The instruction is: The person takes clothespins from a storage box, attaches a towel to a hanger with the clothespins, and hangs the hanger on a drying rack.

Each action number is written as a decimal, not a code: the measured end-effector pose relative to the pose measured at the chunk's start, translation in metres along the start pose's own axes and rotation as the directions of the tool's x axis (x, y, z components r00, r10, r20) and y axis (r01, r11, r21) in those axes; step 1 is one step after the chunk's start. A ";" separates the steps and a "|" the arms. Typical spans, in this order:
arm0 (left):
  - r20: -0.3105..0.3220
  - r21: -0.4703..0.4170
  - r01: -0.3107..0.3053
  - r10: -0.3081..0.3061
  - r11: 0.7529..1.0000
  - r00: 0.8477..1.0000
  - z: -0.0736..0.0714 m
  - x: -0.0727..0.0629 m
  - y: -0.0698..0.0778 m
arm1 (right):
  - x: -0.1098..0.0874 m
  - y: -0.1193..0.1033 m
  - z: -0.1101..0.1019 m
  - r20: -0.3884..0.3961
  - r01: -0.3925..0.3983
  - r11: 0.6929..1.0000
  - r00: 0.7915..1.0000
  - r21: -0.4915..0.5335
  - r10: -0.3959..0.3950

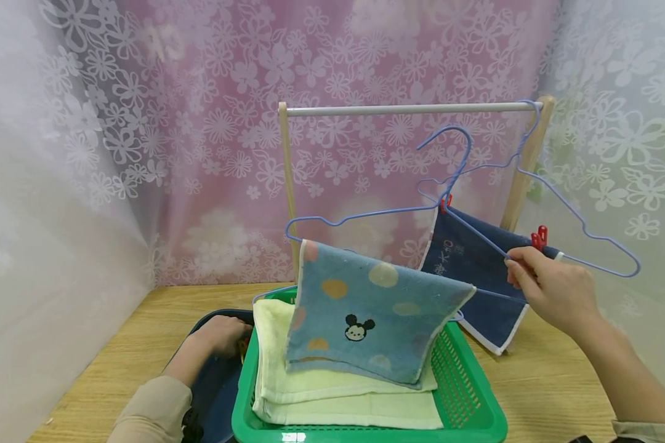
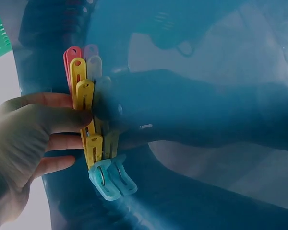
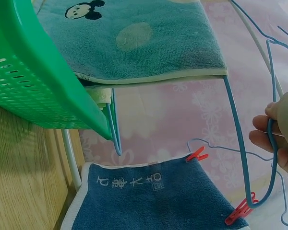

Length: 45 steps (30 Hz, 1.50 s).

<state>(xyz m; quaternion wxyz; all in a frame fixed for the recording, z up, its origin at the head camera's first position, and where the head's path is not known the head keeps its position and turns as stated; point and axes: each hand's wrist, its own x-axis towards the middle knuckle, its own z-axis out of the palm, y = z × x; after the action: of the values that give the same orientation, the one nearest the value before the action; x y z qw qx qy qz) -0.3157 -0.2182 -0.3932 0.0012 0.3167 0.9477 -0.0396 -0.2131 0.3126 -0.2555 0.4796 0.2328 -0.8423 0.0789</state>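
Observation:
My right hand (image 1: 560, 289) grips the side wire of a blue wire hanger (image 1: 468, 147), held tilted above the green basket. Folded over the hanger's lower bar hangs a light blue towel (image 1: 388, 314) with colored dots and a mouse face; no clip shows on it. My left hand (image 1: 224, 335) is down in a dark blue basin (image 1: 216, 387). In the left wrist view, its thumb and fingers pinch a yellow clothespin (image 2: 85, 96) in a row along the basin. A red clothespin (image 2: 73, 52) and a light blue clothespin (image 2: 108, 182) sit at the row's ends.
Pale yellow towels (image 1: 349, 406) lie in the green basket (image 1: 366, 435), with another blue hanger's wire at its back. Behind stands a rack with a pale bar (image 1: 399, 110). A second hanger (image 1: 560, 197) hangs there, carrying a navy towel (image 1: 476, 258) with red clothespins (image 1: 542, 237).

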 end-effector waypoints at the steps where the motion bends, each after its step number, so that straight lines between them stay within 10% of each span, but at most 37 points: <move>1: -0.003 0.000 -0.007 0.007 1.000 1.000 0.001 0.000 0.000 | 0.000 0.000 0.000 0.001 -0.001 1.000 1.000 -0.001 0.001; 15: 0.009 0.026 0.031 -0.031 0.999 0.999 0.001 0.000 -0.002 | 0.000 0.002 0.000 0.003 0.002 1.000 1.000 -0.010 -0.002; 25: -0.050 -0.027 -0.109 0.108 0.994 0.993 0.000 0.004 0.004 | 0.000 0.001 0.000 0.009 0.004 1.000 1.000 -0.013 -0.003; 45: -0.036 -0.001 -0.088 0.088 0.996 0.995 -0.002 0.005 0.004 | 0.001 0.002 -0.001 0.006 0.018 0.999 1.000 -0.029 -0.018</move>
<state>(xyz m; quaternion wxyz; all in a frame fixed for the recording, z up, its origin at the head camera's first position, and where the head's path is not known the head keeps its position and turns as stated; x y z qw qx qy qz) -0.3172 -0.2117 -0.3914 -0.0138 0.3589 0.9327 -0.0326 -0.2135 0.3144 -0.2534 0.4811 0.2337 -0.8427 0.0618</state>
